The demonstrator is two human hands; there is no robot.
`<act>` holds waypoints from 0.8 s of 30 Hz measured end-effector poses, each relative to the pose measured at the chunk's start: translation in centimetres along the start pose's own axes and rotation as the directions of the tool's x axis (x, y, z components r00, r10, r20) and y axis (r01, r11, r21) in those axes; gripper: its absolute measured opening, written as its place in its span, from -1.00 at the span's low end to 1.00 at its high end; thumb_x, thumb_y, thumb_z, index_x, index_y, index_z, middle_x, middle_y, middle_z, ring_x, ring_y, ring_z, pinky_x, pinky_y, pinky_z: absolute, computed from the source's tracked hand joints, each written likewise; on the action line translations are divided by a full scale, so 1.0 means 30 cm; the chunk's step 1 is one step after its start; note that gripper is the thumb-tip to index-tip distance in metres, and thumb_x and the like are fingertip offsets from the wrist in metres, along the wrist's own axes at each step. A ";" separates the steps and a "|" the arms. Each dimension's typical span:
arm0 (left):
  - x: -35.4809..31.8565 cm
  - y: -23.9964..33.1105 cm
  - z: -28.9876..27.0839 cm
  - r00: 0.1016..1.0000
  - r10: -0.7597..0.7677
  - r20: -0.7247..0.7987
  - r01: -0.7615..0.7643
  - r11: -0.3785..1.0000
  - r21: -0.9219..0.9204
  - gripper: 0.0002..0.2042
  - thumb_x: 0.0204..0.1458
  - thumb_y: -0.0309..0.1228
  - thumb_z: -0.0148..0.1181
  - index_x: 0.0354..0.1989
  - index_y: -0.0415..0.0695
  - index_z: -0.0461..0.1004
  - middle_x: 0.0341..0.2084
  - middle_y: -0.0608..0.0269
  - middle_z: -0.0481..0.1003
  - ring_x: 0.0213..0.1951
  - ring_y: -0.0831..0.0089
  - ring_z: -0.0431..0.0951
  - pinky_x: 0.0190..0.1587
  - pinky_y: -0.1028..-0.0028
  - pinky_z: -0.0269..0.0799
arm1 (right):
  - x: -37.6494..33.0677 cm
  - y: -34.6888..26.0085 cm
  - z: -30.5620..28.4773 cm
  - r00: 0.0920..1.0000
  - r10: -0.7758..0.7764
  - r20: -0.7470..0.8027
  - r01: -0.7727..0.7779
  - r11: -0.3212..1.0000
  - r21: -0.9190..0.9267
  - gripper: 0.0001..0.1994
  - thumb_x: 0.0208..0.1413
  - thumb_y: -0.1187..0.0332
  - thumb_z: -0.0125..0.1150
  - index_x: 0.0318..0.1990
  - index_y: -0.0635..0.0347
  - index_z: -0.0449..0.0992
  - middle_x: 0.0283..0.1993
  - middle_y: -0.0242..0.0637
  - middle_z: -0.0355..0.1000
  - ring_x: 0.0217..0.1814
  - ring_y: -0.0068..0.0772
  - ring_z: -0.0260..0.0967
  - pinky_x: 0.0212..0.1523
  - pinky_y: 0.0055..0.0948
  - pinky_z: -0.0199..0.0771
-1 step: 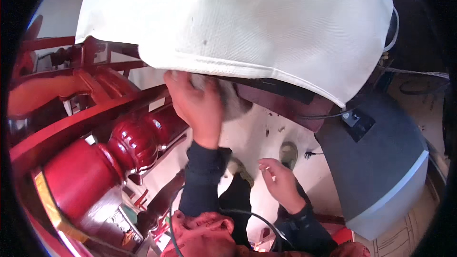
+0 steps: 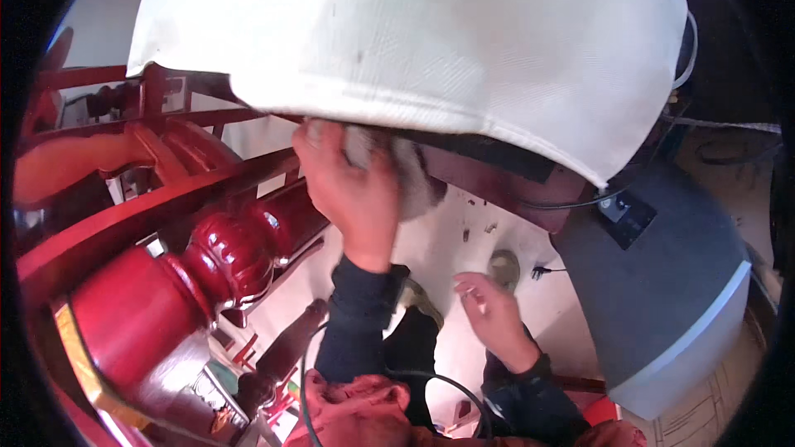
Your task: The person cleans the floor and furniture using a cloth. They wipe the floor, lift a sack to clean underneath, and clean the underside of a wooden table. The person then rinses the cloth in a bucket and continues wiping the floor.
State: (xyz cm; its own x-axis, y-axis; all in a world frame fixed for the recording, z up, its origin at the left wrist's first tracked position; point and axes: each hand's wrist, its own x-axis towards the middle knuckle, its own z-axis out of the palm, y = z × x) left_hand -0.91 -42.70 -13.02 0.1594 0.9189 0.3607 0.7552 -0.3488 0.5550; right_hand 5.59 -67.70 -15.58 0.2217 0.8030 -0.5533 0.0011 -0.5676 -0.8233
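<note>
My left hand (image 2: 356,194) is raised to the front edge of a white cover (image 2: 414,41), its fingers wrapped round a grey, fuzzy cloth (image 2: 421,178). The cloth shows beside the palm, close to the dark red panel (image 2: 480,180) under the cover's edge; whether it touches the panel is hard to tell. Lower and to the right, my right hand (image 2: 497,323) hangs over the floor with loosely bent fingers apart and nothing visible in them. What lies under the white cover is mostly hidden.
Left of my arm is glossy red wooden furniture with a turned post (image 2: 228,261) and a rail (image 2: 124,215). At right stands a dark grey cabinet-like box (image 2: 662,281). A black cable (image 2: 563,201) runs along the panel, and a plug (image 2: 542,271) lies on the pale floor (image 2: 464,236).
My left hand and the cloth have shifted slightly to the right and toward me, and more of the cloth shows. My right hand has barely moved.
</note>
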 end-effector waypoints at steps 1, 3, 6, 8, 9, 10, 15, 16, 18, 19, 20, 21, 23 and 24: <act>-0.032 0.010 -0.012 0.999 0.016 0.046 -0.014 0.999 -0.037 -0.60 -0.21 -0.50 0.34 -0.10 -0.22 0.49 -0.04 -0.14 0.38 0.01 -0.14 0.43 0.05 0.15 0.38 | 0.026 -0.013 -0.014 1.000 0.022 0.009 -0.022 1.000 -0.003 -0.72 0.15 0.57 0.08 0.02 0.19 0.49 -0.14 -0.12 0.54 -0.17 -0.20 0.56 -0.20 -0.37 0.53; -0.094 0.038 0.012 0.994 0.095 0.057 -0.089 0.991 -0.101 -0.58 -0.30 -0.51 0.34 -0.14 -0.17 0.50 -0.05 -0.14 0.38 -0.01 -0.14 0.45 0.03 0.17 0.40 | 0.094 -0.028 -0.041 0.996 -0.052 -0.066 0.058 0.994 0.090 -0.72 0.18 0.53 0.07 0.04 0.22 0.49 -0.14 -0.15 0.56 -0.16 -0.29 0.56 -0.18 -0.39 0.52; -0.153 0.089 -0.017 0.954 0.224 0.199 -0.191 0.967 -0.170 -0.55 -0.37 -0.51 0.32 -0.14 -0.09 0.51 -0.02 -0.07 0.37 0.01 -0.11 0.42 -0.05 0.17 0.46 | 0.180 0.040 -0.060 0.989 0.028 -0.145 -0.011 0.993 0.115 -0.73 0.17 0.54 0.09 0.03 0.29 0.48 -0.17 -0.21 0.55 -0.14 -0.47 0.49 -0.16 -0.47 0.47; -0.168 0.109 -0.056 0.911 0.291 0.292 -0.213 0.938 -0.272 -0.53 -0.38 -0.51 0.30 -0.13 -0.08 0.51 -0.02 -0.06 0.37 -0.03 -0.06 0.44 -0.10 0.19 0.48 | 0.244 0.097 -0.036 0.976 -0.065 -0.208 0.080 0.994 0.067 -0.74 0.17 0.55 0.10 0.02 0.31 0.48 -0.18 -0.24 0.55 -0.14 -0.52 0.46 -0.15 -0.50 0.45; -0.176 0.103 -0.063 0.884 0.327 0.334 -0.218 0.921 -0.323 -0.53 -0.38 -0.51 0.30 -0.12 -0.07 0.51 -0.02 -0.05 0.37 -0.05 -0.03 0.44 -0.12 0.20 0.49 | 0.280 0.132 -0.010 0.948 -0.199 -0.248 0.210 0.978 0.017 -0.74 0.17 0.55 0.10 0.02 0.32 0.48 -0.19 -0.26 0.54 -0.15 -0.55 0.44 -0.14 -0.52 0.43; -0.177 0.088 -0.055 0.877 0.371 0.305 -0.253 0.897 -0.362 -0.55 -0.39 -0.50 0.32 -0.16 -0.09 0.52 -0.06 -0.07 0.39 -0.08 -0.05 0.46 -0.14 0.20 0.49 | 0.317 0.167 0.010 0.898 -0.328 -0.291 0.329 0.943 -0.047 -0.75 0.17 0.55 0.11 0.01 0.33 0.47 -0.19 -0.28 0.54 -0.16 -0.58 0.42 -0.14 -0.53 0.42; -0.156 -0.012 -0.037 0.786 0.558 0.266 -0.359 0.762 -0.539 -0.62 -0.35 -0.46 0.39 -0.24 -0.15 0.53 -0.08 -0.11 0.40 -0.08 -0.06 0.48 -0.11 0.25 0.47 | 0.439 0.192 0.039 0.895 -0.379 -0.235 0.375 0.925 -0.065 -0.76 0.19 0.52 0.12 0.01 0.33 0.48 -0.18 -0.30 0.54 -0.15 -0.59 0.41 -0.12 -0.53 0.42; -0.160 -0.037 -0.030 0.783 0.569 0.250 -0.345 0.732 -0.588 -0.60 -0.34 -0.49 0.38 -0.20 -0.14 0.53 -0.05 -0.08 0.39 -0.05 -0.05 0.47 -0.10 0.25 0.47 | 0.457 0.182 0.029 0.902 -0.373 -0.215 0.369 0.927 -0.062 -0.76 0.19 0.51 0.12 0.01 0.33 0.48 -0.18 -0.30 0.53 -0.15 -0.59 0.41 -0.12 -0.53 0.42; -0.163 -0.110 -0.045 0.769 0.597 0.228 -0.322 0.669 -0.670 -0.55 -0.32 -0.55 0.37 -0.12 -0.13 0.53 0.00 -0.02 0.36 0.02 -0.01 0.43 -0.08 0.26 0.48 | 0.480 0.141 0.044 0.907 -0.389 -0.159 0.393 0.920 -0.010 -0.76 0.20 0.50 0.13 0.00 0.34 0.48 -0.18 -0.30 0.53 -0.15 -0.59 0.40 -0.11 -0.53 0.42; -0.173 -0.121 -0.016 0.779 0.602 0.175 -0.310 0.612 -0.728 -0.56 -0.30 -0.55 0.38 -0.11 -0.14 0.54 0.01 -0.01 0.37 0.03 0.03 0.44 -0.06 0.28 0.47 | 0.478 0.128 -0.002 0.902 -0.393 -0.177 0.392 0.919 -0.044 -0.76 0.20 0.50 0.13 0.00 0.34 0.48 -0.18 -0.31 0.53 -0.15 -0.59 0.40 -0.11 -0.52 0.42; -0.193 -0.163 -0.005 0.796 0.583 0.162 -0.281 0.593 -0.754 -0.57 -0.27 -0.55 0.40 -0.10 -0.16 0.55 0.03 0.00 0.37 0.04 0.06 0.45 -0.03 0.29 0.46 | 0.490 0.133 -0.009 0.899 -0.403 -0.173 0.407 0.913 -0.013 -0.76 0.20 0.49 0.13 0.00 0.34 0.48 -0.17 -0.31 0.53 -0.15 -0.59 0.40 -0.10 -0.52 0.42; -0.209 -0.223 -0.040 0.815 0.548 0.186 -0.257 0.631 -0.732 -0.57 -0.24 -0.55 0.41 -0.09 -0.17 0.55 0.04 0.01 0.37 0.05 0.10 0.47 0.00 0.30 0.44 | 0.509 0.133 0.044 0.900 -0.417 -0.128 0.428 0.900 0.082 -0.77 0.21 0.48 0.14 0.00 0.34 0.48 -0.17 -0.31 0.53 -0.15 -0.59 0.40 -0.10 -0.52 0.41; -0.246 -0.285 -0.079 0.877 0.410 0.249 -0.078 0.633 -0.770 -0.59 -0.15 -0.55 0.38 -0.03 -0.18 0.54 0.02 0.09 0.40 0.02 0.27 0.48 0.04 0.33 0.42 | 0.490 0.080 0.079 0.875 -0.475 -0.096 0.484 0.844 0.231 -0.72 0.22 0.39 0.20 0.04 0.29 0.48 -0.11 -0.30 0.53 -0.07 -0.56 0.42 -0.05 -0.50 0.43; -0.279 -0.305 -0.065 0.900 0.337 0.278 0.030 0.587 -0.809 -0.60 -0.10 -0.54 0.37 0.00 -0.19 0.53 0.01 0.14 0.41 0.01 0.36 0.48 0.06 0.35 0.40 | 0.476 0.083 0.064 0.862 -0.502 -0.075 0.505 0.836 0.213 -0.56 0.17 0.34 0.26 0.17 0.26 0.37 0.06 -0.24 0.44 0.07 -0.48 0.38 0.04 -0.46 0.42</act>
State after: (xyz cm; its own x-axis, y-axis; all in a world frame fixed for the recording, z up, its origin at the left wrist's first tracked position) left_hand -10.41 -47.56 -19.65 0.5742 0.7604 0.3033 -0.0659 -0.3263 0.9430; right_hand 6.88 -57.30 -25.76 0.2635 0.9631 -0.0541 -0.0950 -0.0299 -0.9950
